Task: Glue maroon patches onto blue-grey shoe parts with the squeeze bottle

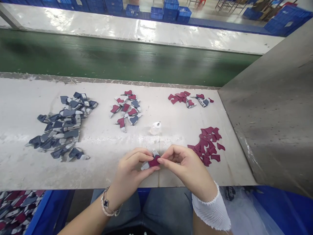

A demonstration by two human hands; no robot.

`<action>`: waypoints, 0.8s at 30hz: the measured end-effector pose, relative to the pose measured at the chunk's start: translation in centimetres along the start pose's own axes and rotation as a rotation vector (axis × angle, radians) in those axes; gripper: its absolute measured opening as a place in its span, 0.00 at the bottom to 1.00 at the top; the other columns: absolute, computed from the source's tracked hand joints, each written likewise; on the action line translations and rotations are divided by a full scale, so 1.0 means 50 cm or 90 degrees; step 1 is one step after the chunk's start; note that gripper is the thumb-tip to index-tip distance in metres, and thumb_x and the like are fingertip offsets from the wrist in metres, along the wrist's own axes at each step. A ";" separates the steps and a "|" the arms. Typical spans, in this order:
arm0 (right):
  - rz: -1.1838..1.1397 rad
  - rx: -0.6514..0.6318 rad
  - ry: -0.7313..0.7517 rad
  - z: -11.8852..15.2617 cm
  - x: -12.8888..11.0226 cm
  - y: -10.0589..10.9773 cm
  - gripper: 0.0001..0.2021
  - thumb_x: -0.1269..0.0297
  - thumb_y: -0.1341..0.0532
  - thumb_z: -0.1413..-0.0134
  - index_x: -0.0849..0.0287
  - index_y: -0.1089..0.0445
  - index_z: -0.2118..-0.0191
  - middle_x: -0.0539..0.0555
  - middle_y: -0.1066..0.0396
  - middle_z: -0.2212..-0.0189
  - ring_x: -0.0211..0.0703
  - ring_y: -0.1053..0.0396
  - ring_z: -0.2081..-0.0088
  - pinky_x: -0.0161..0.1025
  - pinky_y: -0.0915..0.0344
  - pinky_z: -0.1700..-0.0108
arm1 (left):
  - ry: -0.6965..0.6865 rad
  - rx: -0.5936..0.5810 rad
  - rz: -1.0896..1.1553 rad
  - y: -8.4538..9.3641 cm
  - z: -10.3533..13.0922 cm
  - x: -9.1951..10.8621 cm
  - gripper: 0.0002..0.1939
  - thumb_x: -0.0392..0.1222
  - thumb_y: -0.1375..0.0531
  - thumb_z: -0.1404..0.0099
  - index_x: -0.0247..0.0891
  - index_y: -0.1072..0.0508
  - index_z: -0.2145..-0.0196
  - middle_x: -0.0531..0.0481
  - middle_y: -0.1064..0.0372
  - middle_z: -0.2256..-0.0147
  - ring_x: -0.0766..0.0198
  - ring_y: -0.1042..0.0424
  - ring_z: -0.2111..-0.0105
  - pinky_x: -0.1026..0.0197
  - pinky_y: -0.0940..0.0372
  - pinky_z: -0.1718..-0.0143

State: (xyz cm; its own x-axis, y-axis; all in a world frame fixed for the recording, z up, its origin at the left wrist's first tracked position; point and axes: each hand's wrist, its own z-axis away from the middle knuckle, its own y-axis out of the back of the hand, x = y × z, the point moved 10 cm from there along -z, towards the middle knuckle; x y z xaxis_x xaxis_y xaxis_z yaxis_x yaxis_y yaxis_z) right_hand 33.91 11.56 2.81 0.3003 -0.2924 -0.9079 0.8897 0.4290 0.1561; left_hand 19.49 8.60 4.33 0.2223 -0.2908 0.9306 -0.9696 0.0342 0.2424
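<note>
Near the table's front edge, my left hand pinches a small grey-and-white plastic part between thumb and fingers. A maroon flat piece lies on the face of that part. From the other side, my right hand presses thumb and forefinger together at the maroon piece's right edge. Just beyond my hands stands a small clear bottle with a thin tip. Loose maroon pieces are heaped to the right of my right hand. To the far left, a pile of grey-and-white parts covers the table.
Several parts, most with maroon faces, lie mid-table. More maroon pieces and a few parts sit at the back right. A green conveyor belt runs behind; a metal panel stands right. A blue bin of parts is below left.
</note>
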 end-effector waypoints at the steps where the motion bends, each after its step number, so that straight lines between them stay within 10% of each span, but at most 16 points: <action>1: 0.003 -0.004 0.004 0.001 -0.002 0.000 0.10 0.59 0.33 0.43 0.59 0.29 0.70 0.51 0.26 0.71 0.42 0.28 0.67 0.38 0.34 0.65 | 0.001 -0.002 0.014 0.001 0.001 0.001 0.11 0.33 0.31 0.41 0.39 0.28 0.62 0.50 0.30 0.61 0.64 0.28 0.60 0.62 0.29 0.60; 8: -0.005 -0.066 0.054 0.015 -0.023 -0.028 0.10 0.55 0.41 0.35 0.53 0.31 0.56 0.49 0.30 0.65 0.40 0.32 0.62 0.36 0.35 0.60 | -0.010 -0.005 0.028 0.012 -0.001 0.023 0.14 0.34 0.29 0.44 0.40 0.29 0.62 0.51 0.29 0.62 0.64 0.27 0.62 0.62 0.29 0.63; 24: 0.043 -0.050 0.110 0.027 -0.064 -0.046 0.06 0.62 0.43 0.33 0.56 0.32 0.62 0.48 0.30 0.68 0.39 0.32 0.65 0.36 0.36 0.62 | -0.063 0.003 -0.008 0.020 0.000 0.058 0.15 0.33 0.29 0.44 0.41 0.28 0.61 0.53 0.27 0.62 0.67 0.26 0.62 0.66 0.28 0.59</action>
State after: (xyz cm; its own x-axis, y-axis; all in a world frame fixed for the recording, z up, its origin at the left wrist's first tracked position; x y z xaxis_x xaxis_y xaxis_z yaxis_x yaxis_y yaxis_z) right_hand 31.35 10.34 5.89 0.2894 -0.1124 -0.9506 0.8380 0.5098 0.1948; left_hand 19.14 7.78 7.27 0.2230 -0.3838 0.8961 -0.9675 0.0252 0.2516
